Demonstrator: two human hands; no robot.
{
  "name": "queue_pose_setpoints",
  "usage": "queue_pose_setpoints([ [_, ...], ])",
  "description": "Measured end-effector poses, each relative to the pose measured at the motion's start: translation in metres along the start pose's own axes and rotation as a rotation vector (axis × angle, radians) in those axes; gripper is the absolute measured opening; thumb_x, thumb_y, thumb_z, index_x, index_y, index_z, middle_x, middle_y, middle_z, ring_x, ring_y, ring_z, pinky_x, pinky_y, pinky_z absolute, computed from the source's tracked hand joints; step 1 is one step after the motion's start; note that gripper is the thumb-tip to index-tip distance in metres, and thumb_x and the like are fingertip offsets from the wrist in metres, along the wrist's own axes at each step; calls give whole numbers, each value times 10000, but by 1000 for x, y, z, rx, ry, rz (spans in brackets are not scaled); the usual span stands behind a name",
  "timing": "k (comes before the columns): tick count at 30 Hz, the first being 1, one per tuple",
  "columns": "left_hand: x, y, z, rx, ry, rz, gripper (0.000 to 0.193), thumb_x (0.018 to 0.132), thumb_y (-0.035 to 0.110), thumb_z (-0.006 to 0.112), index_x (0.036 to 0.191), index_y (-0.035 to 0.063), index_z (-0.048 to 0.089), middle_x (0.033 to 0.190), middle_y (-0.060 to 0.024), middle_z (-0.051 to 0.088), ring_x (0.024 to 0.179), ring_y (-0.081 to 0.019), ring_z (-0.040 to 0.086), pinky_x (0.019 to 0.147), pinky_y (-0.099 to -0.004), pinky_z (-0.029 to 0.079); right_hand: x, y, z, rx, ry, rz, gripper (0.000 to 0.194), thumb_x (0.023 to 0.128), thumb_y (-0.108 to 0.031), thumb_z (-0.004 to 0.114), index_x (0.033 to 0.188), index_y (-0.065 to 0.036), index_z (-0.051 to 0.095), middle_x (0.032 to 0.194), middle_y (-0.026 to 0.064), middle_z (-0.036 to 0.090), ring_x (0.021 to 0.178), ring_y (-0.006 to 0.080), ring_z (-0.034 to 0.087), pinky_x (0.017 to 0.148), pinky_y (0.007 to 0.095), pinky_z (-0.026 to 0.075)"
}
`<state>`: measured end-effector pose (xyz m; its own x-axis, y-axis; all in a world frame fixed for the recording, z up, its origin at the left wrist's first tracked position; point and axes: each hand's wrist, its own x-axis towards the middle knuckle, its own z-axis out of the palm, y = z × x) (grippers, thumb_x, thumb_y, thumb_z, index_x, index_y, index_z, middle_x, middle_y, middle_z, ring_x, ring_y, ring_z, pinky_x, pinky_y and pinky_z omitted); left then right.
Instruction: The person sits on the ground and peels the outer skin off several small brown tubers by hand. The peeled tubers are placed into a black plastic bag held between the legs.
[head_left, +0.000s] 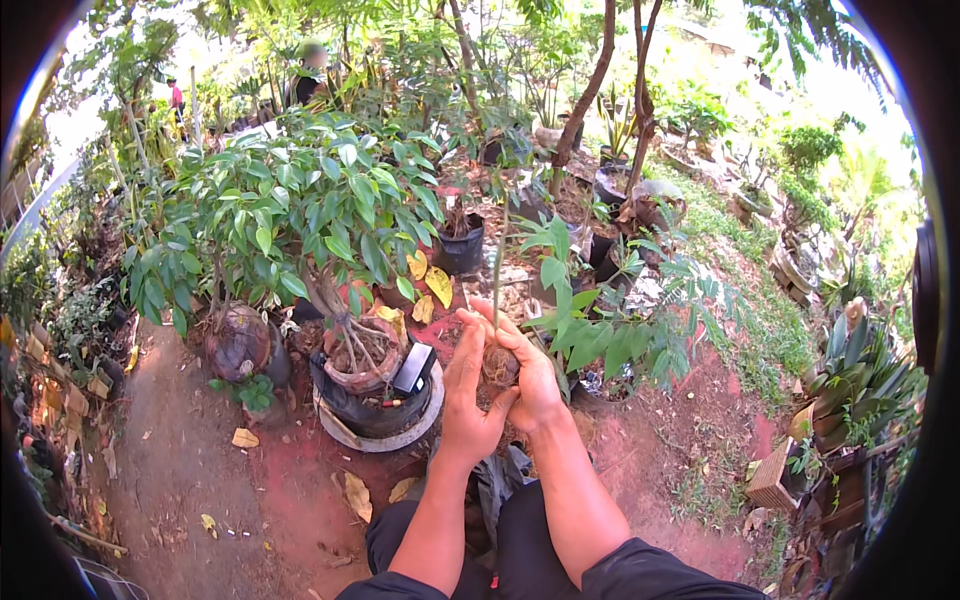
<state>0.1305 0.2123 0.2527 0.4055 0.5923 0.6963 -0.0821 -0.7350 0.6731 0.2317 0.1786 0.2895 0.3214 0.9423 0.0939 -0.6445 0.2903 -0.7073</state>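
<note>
Between my two cupped palms sits the fibrous, brown root ball (500, 366) of a young plant. Its thin bare stem (499, 262) rises upright above my fingers. My left hand (466, 405) presses against the left side of the ball, fingers extended upward. From the right, my right hand (537, 379) wraps the other side, and the thumbs come close together in front. Part of the ball is hidden by the fingers. Below the hands, between my knees, is a dark plastic bag (499, 480), partly covered by my forearms.
A leafy potted tree (352, 337) stands left in a clay pot inside a black planter (367, 416); a small black-and-white box (415, 367) rests on its rim. A round brown pot (238, 341) is farther left. Leafy branches (592, 322) reach close on the right. Two people (306, 79) are in the background.
</note>
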Motion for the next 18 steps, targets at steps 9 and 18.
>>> queue_pose_setpoints([
  [9,-7,-2,6,-145,80,-200,542,867,-23,692,1390,-35,553,1300,-203,653,1223,-274,631,1037,-382,480,8,12,-10,-22,2,107,560,1070,-357,399,1598,-181,343,1524,155,489,1129,206,628,984,379,518],
  [18,3,-3,4,18,117,-107,610,829,-5,737,1414,11,567,1308,-214,648,1219,-373,613,1036,-436,453,11,11,-9,-192,187,183,488,1106,-347,369,1411,3,517,1271,121,669,1084,200,638,997,351,491],
])
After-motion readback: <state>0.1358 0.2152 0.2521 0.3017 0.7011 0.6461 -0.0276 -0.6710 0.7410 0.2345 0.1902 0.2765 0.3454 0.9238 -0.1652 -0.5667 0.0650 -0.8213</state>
